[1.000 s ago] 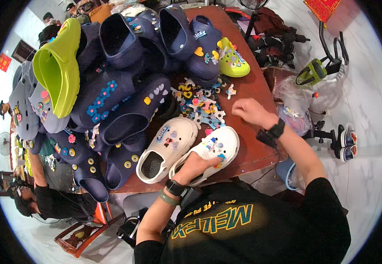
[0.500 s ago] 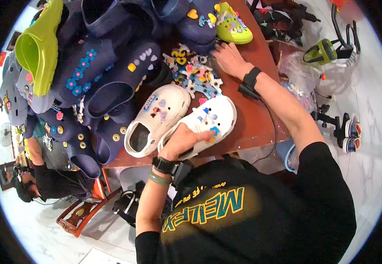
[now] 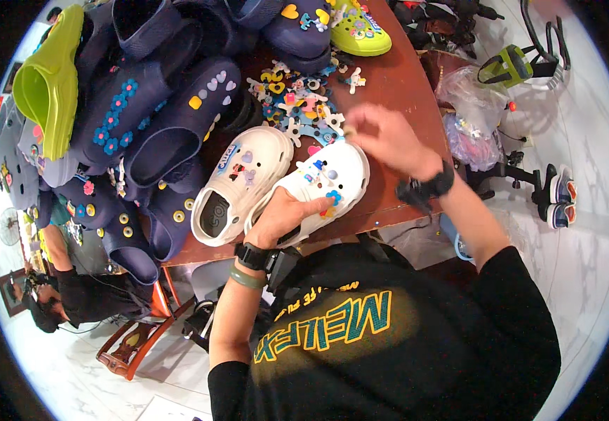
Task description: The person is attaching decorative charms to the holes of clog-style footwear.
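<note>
My left hand (image 3: 283, 216) grips a white clog (image 3: 352, 179) at its foot opening, the thumb lying on the upper beside a blue flower charm (image 3: 333, 197). Close to that clog's toe is my right hand (image 3: 392, 142), smeared by motion, its fingertips drawn together; whatever they hold is too small to make out. The matching white clog (image 3: 238, 189) rests against the first one on its left, with several charms on its upper. Just beyond both toes lies a loose heap of colourful shoe charms (image 3: 297, 102).
Dark blue clogs (image 3: 161, 144) with charms are piled on the left of the red-brown table (image 3: 406, 91). Green clogs lie at the far left (image 3: 52, 91) and far edge (image 3: 360, 31). Another person (image 3: 87, 291) sits at left. A plastic bag (image 3: 469, 105) is beyond the right edge.
My right hand has left the far side of the charm heap and come back toward the white clog's toe. My left hand keeps its hold on the clog.
</note>
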`<action>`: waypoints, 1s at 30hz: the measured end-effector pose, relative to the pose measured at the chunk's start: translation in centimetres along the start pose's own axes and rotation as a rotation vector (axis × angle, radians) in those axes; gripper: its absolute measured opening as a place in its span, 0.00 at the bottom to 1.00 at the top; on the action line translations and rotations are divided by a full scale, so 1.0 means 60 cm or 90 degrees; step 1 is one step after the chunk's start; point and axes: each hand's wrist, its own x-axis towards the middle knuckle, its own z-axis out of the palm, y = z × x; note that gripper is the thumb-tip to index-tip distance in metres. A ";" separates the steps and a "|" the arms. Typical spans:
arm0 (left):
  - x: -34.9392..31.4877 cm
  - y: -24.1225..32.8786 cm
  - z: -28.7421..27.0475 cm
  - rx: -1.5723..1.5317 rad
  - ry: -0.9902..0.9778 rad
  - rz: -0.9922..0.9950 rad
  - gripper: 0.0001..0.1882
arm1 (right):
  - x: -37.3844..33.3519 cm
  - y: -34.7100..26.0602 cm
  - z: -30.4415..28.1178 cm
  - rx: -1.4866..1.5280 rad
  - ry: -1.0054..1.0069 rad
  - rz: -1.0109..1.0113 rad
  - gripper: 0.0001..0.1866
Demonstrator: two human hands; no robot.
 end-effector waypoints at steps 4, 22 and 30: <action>0.003 0.000 0.001 0.005 0.002 -0.002 0.24 | -0.094 -0.025 0.032 -0.016 -0.021 -0.027 0.07; 0.008 -0.015 -0.005 -0.028 -0.047 0.035 0.20 | -0.165 -0.113 0.086 -0.573 -0.090 -0.212 0.18; 0.014 -0.030 -0.015 -0.054 -0.074 0.031 0.19 | -0.143 -0.126 0.107 -0.634 -0.173 -0.252 0.17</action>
